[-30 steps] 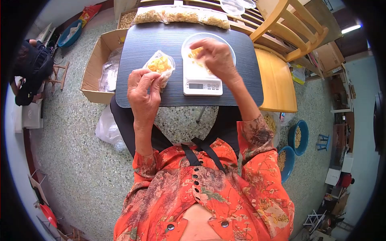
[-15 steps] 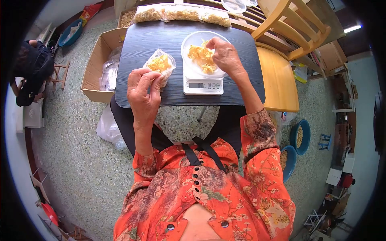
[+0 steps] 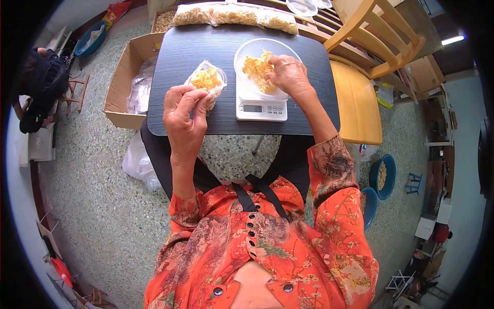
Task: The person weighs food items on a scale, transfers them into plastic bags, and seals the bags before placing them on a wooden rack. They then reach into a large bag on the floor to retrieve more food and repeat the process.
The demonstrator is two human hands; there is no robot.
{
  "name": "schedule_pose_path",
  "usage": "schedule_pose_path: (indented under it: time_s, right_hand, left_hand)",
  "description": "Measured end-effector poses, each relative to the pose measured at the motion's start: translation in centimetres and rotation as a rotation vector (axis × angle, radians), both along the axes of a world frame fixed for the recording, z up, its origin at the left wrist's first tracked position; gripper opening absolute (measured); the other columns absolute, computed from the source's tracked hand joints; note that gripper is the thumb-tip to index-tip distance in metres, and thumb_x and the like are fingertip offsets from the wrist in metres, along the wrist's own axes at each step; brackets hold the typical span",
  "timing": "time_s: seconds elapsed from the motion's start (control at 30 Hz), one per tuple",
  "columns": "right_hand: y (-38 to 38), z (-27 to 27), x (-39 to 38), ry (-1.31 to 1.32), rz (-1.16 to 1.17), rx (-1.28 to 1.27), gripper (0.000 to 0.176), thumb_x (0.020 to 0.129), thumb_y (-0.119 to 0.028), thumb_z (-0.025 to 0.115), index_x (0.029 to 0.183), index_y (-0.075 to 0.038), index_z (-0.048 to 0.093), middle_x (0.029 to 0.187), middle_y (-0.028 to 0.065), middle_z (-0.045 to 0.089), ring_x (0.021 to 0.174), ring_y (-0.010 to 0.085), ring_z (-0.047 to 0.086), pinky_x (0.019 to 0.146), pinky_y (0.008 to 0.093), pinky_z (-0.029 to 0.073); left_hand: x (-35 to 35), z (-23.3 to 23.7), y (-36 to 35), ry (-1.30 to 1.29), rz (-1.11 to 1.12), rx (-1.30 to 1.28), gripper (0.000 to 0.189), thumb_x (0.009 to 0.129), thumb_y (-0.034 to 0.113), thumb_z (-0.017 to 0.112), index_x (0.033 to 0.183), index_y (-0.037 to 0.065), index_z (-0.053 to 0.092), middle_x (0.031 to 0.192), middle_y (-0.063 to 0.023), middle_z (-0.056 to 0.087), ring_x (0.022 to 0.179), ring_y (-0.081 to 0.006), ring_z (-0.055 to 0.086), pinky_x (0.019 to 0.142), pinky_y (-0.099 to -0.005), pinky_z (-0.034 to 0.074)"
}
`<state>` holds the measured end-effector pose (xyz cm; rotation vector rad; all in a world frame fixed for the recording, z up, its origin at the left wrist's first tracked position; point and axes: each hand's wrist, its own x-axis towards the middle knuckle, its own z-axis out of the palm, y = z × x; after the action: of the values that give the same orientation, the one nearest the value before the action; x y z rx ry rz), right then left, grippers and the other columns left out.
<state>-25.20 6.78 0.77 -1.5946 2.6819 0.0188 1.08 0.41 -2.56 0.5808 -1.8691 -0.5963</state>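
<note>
My left hand (image 3: 184,114) pinches the near edge of a small clear plastic bag (image 3: 219,90), held upright with its mouth open. Pale yellow dried flakes (image 3: 205,79) fill its top. To the right, a white digital scale (image 3: 261,109) carries a clear round plastic bowl (image 3: 240,49). A pile of the same dried flakes (image 3: 257,69) lies in the bowl. My right hand (image 3: 289,75) reaches in over the bowl's right side, fingers curled together on the pile; its fingertips are partly hidden among the flakes.
Several filled bags (image 3: 234,16) line the back of the dark table (image 3: 177,51). A cardboard box (image 3: 121,82) with plastic bags stands at left, a wooden chair (image 3: 355,98) at right. Blue basins (image 3: 393,177) sit on the floor. Another person (image 3: 41,85) is at far left.
My right hand has lowered slightly onto the flakes, its fingers curling further into the pile. My left hand and the bag stay nearly still. The view has shifted a little.
</note>
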Motion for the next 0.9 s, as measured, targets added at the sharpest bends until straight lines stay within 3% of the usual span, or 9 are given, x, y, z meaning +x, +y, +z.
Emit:
schedule_pose_path:
  time_s: [0.07,0.17,0.37,0.4,0.43,0.53,0.67,0.73,0.9]
  right_hand:
    - [-0.1,-1.0,-0.5,0.053,0.063,-0.133,0.022,0.082,-0.026,0.077,0.099,-0.012,0.076,0.094,0.0137,0.074,0.093,0.0309,0.072,0.087,0.0413,0.057]
    - [0.1,-1.4,-1.0,0.022,0.083,-0.223,0.014,0.083,-0.022,0.075,0.093,-0.012,0.077,0.087,0.0106,0.075,0.083,0.0284,0.073,0.082,0.04,0.059]
    - [1.1,0.3,-1.9,-0.106,0.085,-0.406,0.014,0.084,-0.015,0.071,0.095,-0.01,0.076,0.078,0.0097,0.074,0.07,0.0233,0.072,0.073,0.0357,0.058]
    - [1.4,0.5,-2.1,-0.147,0.105,-0.48,0.012,0.084,-0.012,0.073,0.095,-0.008,0.076,0.076,0.0078,0.073,0.066,0.016,0.07,0.066,0.0301,0.057]
    - [1.6,0.7,-2.3,-0.144,0.102,-0.481,0.012,0.084,-0.012,0.073,0.095,-0.008,0.076,0.076,0.0078,0.073,0.066,0.016,0.07,0.066,0.0301,0.057]
    - [1.9,1.0,-2.7,-0.641,-0.013,-0.651,0.012,0.086,-0.008,0.077,0.097,-0.003,0.076,0.074,0.0002,0.07,0.066,0.0038,0.061,0.057,0.0196,0.051]
    - [2.0,-0.1,-3.7,-0.482,0.031,-0.712,0.014,0.084,-0.012,0.077,0.095,-0.003,0.077,0.073,0.0033,0.072,0.06,0.0068,0.063,0.055,0.0222,0.051]
    - [2.3,0.4,-3.0,-0.929,-0.005,-0.85,0.014,0.088,-0.011,0.076,0.097,-0.001,0.075,0.075,0.0051,0.072,0.064,0.0074,0.065,0.056,0.0206,0.053]
    - [0.7,1.6,1.7,-1.181,0.036,-1.057,0.014,0.09,-0.009,0.075,0.1,0.0,0.071,0.081,0.0068,0.073,0.068,0.0083,0.066,0.058,0.0203,0.056]
  left_hand:
    - [0.0,-0.1,0.0,0.02,0.002,0.007,0.015,0.08,-0.002,0.077,0.092,0.002,0.071,0.094,-0.0095,0.063,0.089,-0.0253,0.062,0.08,-0.0358,0.051]
    - [-0.1,-0.1,0.0,0.017,0.004,-0.007,0.015,0.08,-0.002,0.078,0.092,0.001,0.071,0.094,-0.0094,0.063,0.089,-0.0252,0.062,0.079,-0.0357,0.051]
    - [-0.2,0.0,0.2,0.003,-0.005,0.0,0.015,0.082,-0.003,0.077,0.095,0.001,0.072,0.098,-0.0083,0.064,0.092,-0.0222,0.064,0.084,-0.0327,0.052]
    - [-0.3,0.1,0.3,0.005,-0.008,-0.001,0.015,0.082,-0.003,0.077,0.095,0.001,0.072,0.098,-0.0083,0.064,0.092,-0.0222,0.064,0.084,-0.0327,0.052]
    - [-0.4,0.2,0.3,0.014,-0.005,-0.009,0.014,0.082,-0.003,0.077,0.095,0.001,0.073,0.099,-0.0081,0.065,0.093,-0.0222,0.064,0.085,-0.033,0.052]
    - [-0.7,0.2,0.3,0.029,-0.002,-0.031,0.014,0.08,-0.002,0.078,0.093,0.001,0.073,0.098,-0.0081,0.065,0.092,-0.0233,0.062,0.083,-0.0344,0.051]
    - [-0.9,0.4,0.4,0.004,0.006,-0.089,0.014,0.078,0.0,0.079,0.091,0.002,0.073,0.097,-0.0081,0.066,0.09,-0.0245,0.061,0.08,-0.0359,0.051]
    - [-1.0,0.5,0.5,0.013,0.006,-0.072,0.014,0.078,0.0,0.079,0.091,0.002,0.073,0.097,-0.008,0.066,0.09,-0.0243,0.061,0.079,-0.036,0.051]
    - [-1.3,0.3,0.6,0.026,-0.005,-0.01,0.014,0.078,0.0,0.079,0.091,0.003,0.073,0.097,-0.0078,0.065,0.089,-0.024,0.06,0.079,-0.036,0.05]
